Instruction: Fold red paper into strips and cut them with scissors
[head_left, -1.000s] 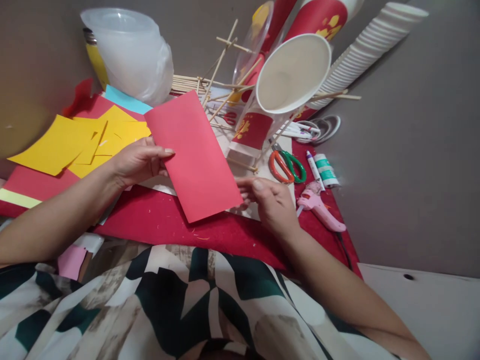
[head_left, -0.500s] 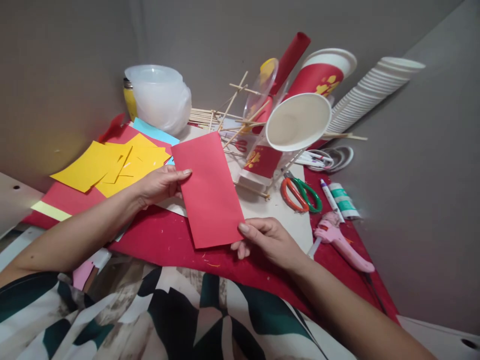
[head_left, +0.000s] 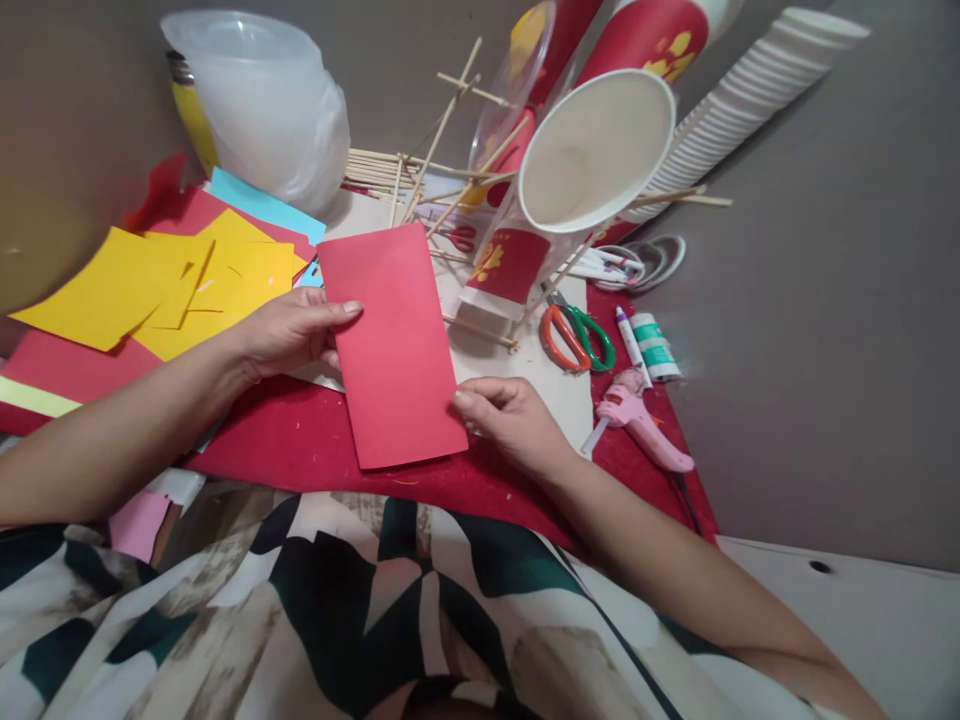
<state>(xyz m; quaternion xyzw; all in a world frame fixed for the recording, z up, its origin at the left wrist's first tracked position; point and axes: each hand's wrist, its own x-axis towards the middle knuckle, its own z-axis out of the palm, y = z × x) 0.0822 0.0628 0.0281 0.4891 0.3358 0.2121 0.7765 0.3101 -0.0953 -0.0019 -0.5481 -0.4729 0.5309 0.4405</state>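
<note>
A plain red sheet of paper (head_left: 394, 350), a tall rectangle, is held up between both hands above the table's front part. My left hand (head_left: 292, 325) pinches its left edge, thumb on the front face and fingers behind. On the lower right edge, my right hand (head_left: 510, 415) grips it between thumb and fingers. Behind the paper stands a frame of thin wooden sticks (head_left: 450, 190), with a large paper cup (head_left: 600, 150) tilted toward me beside it.
Yellow paper pieces (head_left: 172, 290) lie at the left, near a stack of clear plastic bowls (head_left: 262, 110). To the right are scissors (head_left: 577, 335), a pink glue gun (head_left: 637, 420), a marker (head_left: 630, 340) and stacked white cups (head_left: 757, 95). Red cloth (head_left: 277, 440) covers the table.
The camera view has shifted, so the table things sit higher and mostly further left. The red paper stands slightly more upright, and my right hand has moved a little up along its edge.
</note>
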